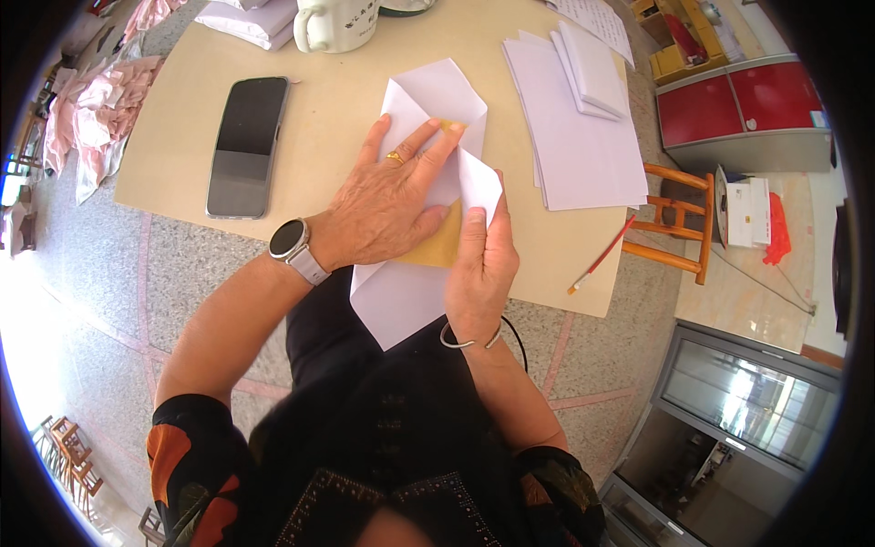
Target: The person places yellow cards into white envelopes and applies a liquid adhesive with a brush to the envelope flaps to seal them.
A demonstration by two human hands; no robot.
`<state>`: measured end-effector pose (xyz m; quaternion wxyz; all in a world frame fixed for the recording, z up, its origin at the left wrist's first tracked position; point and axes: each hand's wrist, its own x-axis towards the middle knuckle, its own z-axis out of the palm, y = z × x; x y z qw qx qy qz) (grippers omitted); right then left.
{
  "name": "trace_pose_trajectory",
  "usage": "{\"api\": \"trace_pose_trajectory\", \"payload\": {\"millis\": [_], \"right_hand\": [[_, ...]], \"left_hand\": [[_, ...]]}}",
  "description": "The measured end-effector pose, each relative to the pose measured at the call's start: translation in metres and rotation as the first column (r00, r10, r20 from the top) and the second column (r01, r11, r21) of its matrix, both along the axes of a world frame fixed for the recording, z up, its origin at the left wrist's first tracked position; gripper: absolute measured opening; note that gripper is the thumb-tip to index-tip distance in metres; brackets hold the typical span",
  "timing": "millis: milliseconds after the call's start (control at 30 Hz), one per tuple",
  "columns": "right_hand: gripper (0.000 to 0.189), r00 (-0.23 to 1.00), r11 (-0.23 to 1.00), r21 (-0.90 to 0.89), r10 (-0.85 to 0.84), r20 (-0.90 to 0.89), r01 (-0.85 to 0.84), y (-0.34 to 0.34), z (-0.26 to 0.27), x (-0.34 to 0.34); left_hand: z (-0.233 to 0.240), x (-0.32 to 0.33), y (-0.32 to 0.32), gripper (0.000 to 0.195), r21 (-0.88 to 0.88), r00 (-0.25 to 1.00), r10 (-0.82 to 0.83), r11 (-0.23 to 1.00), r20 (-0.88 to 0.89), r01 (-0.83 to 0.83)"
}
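Note:
A folded sheet of white paper (403, 301) lies at the table's near edge, its lower corner hanging over my lap. Against it rests a yellow-brown piece, perhaps card (437, 249), partly hidden by my hands. My left hand (396, 188), with a ring and a wristwatch, lies flat on the paper with its fingers spread, the fingertips near the middle folds. My right hand (482, 253), wearing a metal bangle, pinches the raised right flap of the paper between thumb and fingers. The top flap stands partly unfolded beyond my fingertips.
A smartphone (247, 147) lies at the left of the table (328, 102). A white mug (338, 27) and wrapped white packets (253, 24) stand at the back. At the right are stacked white sheets (574, 157), a folded white wad (591, 72) and a red brush (601, 254).

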<state>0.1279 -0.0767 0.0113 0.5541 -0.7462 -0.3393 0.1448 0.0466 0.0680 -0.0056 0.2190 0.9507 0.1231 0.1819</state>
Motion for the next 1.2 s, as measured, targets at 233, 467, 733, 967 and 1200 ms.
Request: {"api": "trace_pose_trajectory", "payload": {"millis": [233, 467, 733, 967, 1200], "right_hand": [[0.051, 0.986, 0.997, -0.047, 0.074, 0.15, -0.068, 0.006, -0.001, -0.005], [0.059, 0.972, 0.984, -0.114, 0.159, 0.175, -0.14, 0.007, -0.001, -0.004], [0.073, 0.944, 0.952, -0.112, 0.3, 0.14, -0.286, 0.005, -0.005, -0.001], [0.083, 0.928, 0.922, -0.151, 0.368, 0.064, -0.356, 0.002, 0.001, 0.002], [0.084, 0.871, 0.868, -0.227, 0.475, 0.122, -0.442, 0.003, 0.002, 0.0]], "left_hand": [[-0.004, 0.001, -0.001, 0.097, -0.109, 0.993, 0.025, 0.994, 0.118, -0.012], [-0.006, 0.001, 0.0, 0.104, -0.203, 0.988, 0.03, 0.979, 0.151, 0.001], [-0.007, -0.004, 0.01, 0.117, -0.31, 0.984, -0.034, 0.947, 0.174, 0.088], [0.0, -0.021, 0.009, 0.121, -0.462, 0.968, -0.026, 0.875, 0.249, 0.142], [-0.011, -0.043, -0.001, 0.122, -0.531, 0.952, 0.07, 0.841, 0.298, 0.104]]}}
